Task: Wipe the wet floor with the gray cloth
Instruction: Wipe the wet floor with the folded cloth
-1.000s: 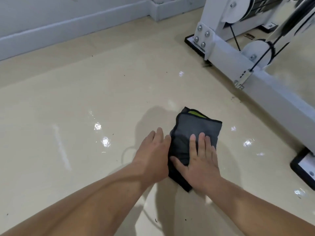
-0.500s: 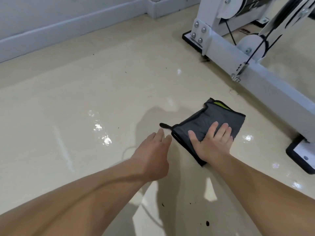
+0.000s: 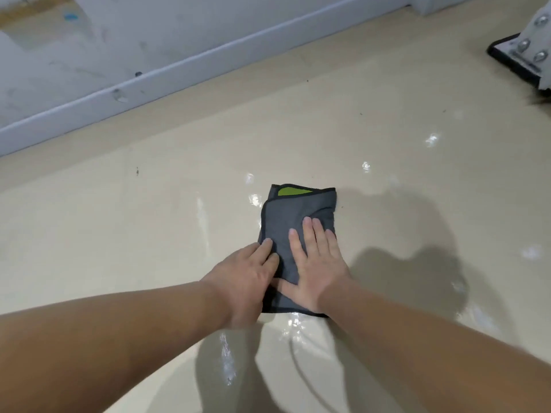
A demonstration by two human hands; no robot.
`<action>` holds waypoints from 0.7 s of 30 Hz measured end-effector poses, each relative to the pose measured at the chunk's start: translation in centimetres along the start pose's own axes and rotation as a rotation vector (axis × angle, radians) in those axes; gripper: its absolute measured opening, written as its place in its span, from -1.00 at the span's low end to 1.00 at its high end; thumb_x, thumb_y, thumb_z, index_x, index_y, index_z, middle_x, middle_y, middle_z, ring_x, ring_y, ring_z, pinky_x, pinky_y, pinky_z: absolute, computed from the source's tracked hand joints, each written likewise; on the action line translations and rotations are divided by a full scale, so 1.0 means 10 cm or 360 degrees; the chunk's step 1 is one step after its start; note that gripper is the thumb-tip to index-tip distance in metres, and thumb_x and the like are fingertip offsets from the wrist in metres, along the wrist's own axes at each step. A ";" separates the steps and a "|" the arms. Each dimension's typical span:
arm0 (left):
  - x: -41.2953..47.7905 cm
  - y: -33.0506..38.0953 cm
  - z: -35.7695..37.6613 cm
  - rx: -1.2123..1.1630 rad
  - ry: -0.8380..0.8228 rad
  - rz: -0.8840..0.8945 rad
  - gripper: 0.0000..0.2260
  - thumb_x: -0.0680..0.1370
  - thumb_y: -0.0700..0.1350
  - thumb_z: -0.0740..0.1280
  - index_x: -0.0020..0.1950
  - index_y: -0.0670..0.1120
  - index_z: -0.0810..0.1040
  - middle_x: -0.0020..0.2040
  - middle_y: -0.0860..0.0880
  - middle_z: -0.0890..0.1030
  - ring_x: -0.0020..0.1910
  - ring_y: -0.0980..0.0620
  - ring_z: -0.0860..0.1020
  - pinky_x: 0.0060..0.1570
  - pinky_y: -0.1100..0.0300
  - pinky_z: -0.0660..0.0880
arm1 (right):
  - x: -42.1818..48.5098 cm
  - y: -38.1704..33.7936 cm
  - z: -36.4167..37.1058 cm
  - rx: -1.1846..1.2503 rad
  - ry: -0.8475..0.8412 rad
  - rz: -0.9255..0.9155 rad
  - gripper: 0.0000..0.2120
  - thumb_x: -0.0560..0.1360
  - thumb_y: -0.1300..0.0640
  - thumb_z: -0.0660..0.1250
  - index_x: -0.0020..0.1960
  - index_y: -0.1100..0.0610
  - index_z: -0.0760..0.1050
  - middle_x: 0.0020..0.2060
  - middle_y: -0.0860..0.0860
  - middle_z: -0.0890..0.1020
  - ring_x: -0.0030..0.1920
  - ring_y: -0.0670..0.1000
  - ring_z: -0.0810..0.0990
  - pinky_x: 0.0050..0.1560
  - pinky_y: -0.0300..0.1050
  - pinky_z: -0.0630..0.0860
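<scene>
- Here the right hand (image 3: 316, 269) lies flat on the folded gray microfibre cloth with dark stitched edging (image 3: 298, 213), palm down, fingers straight and close together; it grips nothing and simply bears down.
- The left hand (image 3: 249, 278) sits just beside it, fingers also extended, their tips resting on the cloth's left edge while the palm is over bare floor.
- Neither hand curls round the fabric. Flat palms look like the sensible choice, since they spread weight over the pad so that its whole underside meets the water.
- The cloth lies directly on the glossy beige floor (image 3: 134, 248), near the middle of the view, its long side running away from the person. A lime-green patch (image 3: 290, 191) peeps out at the far fold.
- Folding it into a thick pad probably gives the palms something firm to push and more layers to soak.
- Bright wet streaks (image 3: 202, 216) show just left of the cloth, and more water glistens (image 3: 228, 362) nearer the person, between the forearms, so the wiping appears only partly done.
- Farther off, a white skirting board (image 3: 179, 67) runs along the wall, and the bolted white metal foot on a black pad (image 3: 527, 55) stands well apart at the upper right.
</scene>
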State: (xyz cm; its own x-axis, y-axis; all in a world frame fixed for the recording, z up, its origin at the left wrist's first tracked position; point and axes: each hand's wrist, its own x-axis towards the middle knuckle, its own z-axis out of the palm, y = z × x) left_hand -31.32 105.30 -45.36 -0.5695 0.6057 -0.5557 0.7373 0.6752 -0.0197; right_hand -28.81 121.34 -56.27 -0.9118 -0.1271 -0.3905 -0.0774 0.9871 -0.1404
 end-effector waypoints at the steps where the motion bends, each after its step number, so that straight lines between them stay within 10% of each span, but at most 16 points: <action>1: -0.05 -0.09 0.05 -0.0034 -0.0033 -0.0068 -0.43 0.58 -0.09 0.22 0.57 -0.14 0.16 0.59 -0.17 0.12 0.54 -0.09 0.12 0.53 0.17 0.09 | 0.02 -0.02 0.02 -0.0019 0.0024 -0.0057 0.02 0.46 -0.56 -0.22 0.61 0.10 -0.44 0.55 0.22 -0.46 0.56 0.20 -0.49 0.56 0.23 -0.35; 6: 0.09 -0.23 0.19 -0.0118 0.0041 -0.0166 -0.47 0.57 -0.01 0.24 0.50 -0.11 0.21 0.54 -0.22 0.15 0.44 -0.14 0.22 0.48 0.06 0.24 | -0.10 0.15 -0.03 0.0212 0.0004 -0.0261 -0.02 0.48 -0.54 -0.22 0.64 0.09 -0.30 0.58 0.13 -0.39 0.59 0.11 -0.44 0.59 0.11 -0.33; 10: 0.52 0.00 0.18 -0.0028 0.0217 -0.0146 -0.33 0.67 0.21 0.09 0.65 -0.14 0.02 0.66 -0.28 -0.07 0.63 -0.26 -0.13 0.61 -0.07 -0.09 | -0.07 0.38 -0.31 0.0558 0.0464 -0.0055 -0.39 0.58 -0.17 0.07 0.36 0.24 0.52 0.37 0.23 0.51 0.43 0.26 0.42 0.41 0.23 0.38; 17: 1.05 0.39 0.31 -0.0426 0.0022 -0.0414 -0.18 0.57 0.45 0.01 0.65 0.13 -0.31 0.64 -0.21 -0.36 0.61 -0.34 -0.34 0.55 -0.35 -0.17 | -0.29 0.48 -0.92 0.0684 -0.0106 0.0389 -0.80 0.60 0.00 0.18 -0.17 0.06 0.38 -0.15 0.01 0.52 -0.08 0.09 0.52 -0.15 -0.04 0.43; 21: 1.02 0.19 0.60 -0.0312 0.0349 -0.0261 -0.14 0.46 0.55 -0.13 0.64 0.19 -0.29 0.65 -0.19 -0.35 0.62 -0.31 -0.34 0.52 -0.41 -0.18 | -0.36 0.25 -1.33 0.0441 -0.0313 0.0450 -0.78 0.66 0.06 0.14 -0.02 0.14 0.48 -0.01 0.06 0.58 -0.05 0.10 0.54 -0.22 -0.10 0.40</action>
State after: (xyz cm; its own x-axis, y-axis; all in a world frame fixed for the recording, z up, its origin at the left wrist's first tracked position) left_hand -33.50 110.25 -56.07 -0.7552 0.5439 -0.3659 0.5574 0.8266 0.0781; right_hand -31.09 125.58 -43.11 -0.7854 0.1014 -0.6106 0.2994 0.9256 -0.2314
